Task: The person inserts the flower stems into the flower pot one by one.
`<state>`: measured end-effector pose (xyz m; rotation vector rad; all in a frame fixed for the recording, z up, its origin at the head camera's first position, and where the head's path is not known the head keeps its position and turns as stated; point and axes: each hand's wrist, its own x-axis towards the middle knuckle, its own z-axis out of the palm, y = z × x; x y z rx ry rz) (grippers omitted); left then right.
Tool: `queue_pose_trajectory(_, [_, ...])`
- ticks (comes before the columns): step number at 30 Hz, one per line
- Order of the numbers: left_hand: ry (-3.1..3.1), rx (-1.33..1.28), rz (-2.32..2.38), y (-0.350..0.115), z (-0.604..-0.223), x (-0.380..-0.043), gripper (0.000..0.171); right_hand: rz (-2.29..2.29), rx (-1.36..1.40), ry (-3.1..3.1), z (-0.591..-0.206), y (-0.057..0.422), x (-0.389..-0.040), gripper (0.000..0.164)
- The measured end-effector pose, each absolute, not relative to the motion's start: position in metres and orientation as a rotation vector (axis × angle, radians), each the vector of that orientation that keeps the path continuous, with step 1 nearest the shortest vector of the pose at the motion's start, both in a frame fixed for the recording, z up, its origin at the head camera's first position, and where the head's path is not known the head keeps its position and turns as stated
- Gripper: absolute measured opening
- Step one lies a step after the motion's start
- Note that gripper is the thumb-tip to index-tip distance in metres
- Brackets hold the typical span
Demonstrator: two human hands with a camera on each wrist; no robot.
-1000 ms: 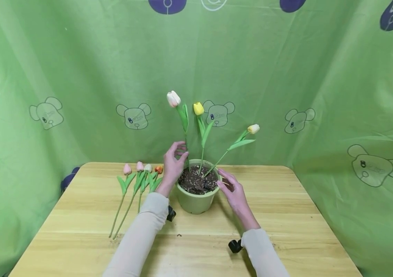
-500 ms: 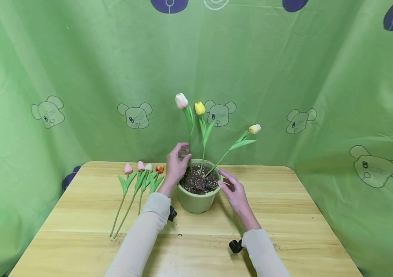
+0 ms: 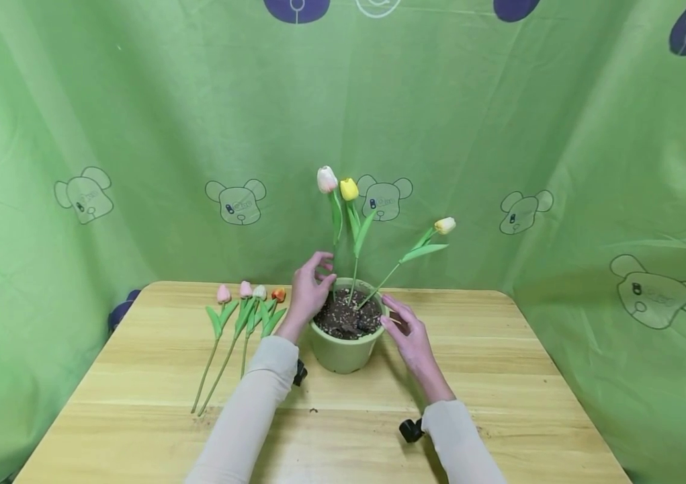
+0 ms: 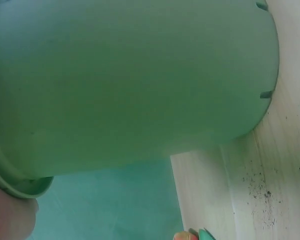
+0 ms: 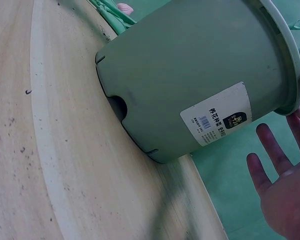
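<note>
In the head view, a green flower pot [image 3: 343,354] full of dark soil [image 3: 343,319] stands upright on the table. My left hand [image 3: 309,289] is at its left rim, thumb and fingertips pinching the stem of a pinkish-white tulip [image 3: 327,180]. That stem runs nearly upright down to the soil, its lower part partly behind the hand. A yellow tulip [image 3: 349,189] stands close beside it, while a pale yellow tulip [image 3: 444,226] leans far right. My right hand [image 3: 410,337] touches the pot's right rim with thumb and index finger, its other fingers [image 5: 274,149] spread and fairly straight.
Several tulips lie left of the pot, among them a pink one [image 3: 224,294] and an orange one [image 3: 279,295]. Soil crumbs [image 4: 268,194] are scattered on the wooden table [image 3: 518,403]. Green curtain [image 3: 451,114] surrounds the table at the back and sides.
My left hand has shifted slightly right, and the pinkish-white tulip's head has swung right toward the yellow one, its stem becoming more upright. The right hand stays at the rim.
</note>
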<state>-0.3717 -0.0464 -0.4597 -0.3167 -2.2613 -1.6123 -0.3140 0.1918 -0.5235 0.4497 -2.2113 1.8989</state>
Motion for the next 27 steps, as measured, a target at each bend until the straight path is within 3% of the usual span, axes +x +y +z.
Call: queue_pose_trajectory(27, [-2.451, -0.327, -1.332, -0.0476, -0.4609, -0.3718, 0.042, 1.924, 0.392, -2.216, -0.5212, 0.1896, -0.3128, 0.049])
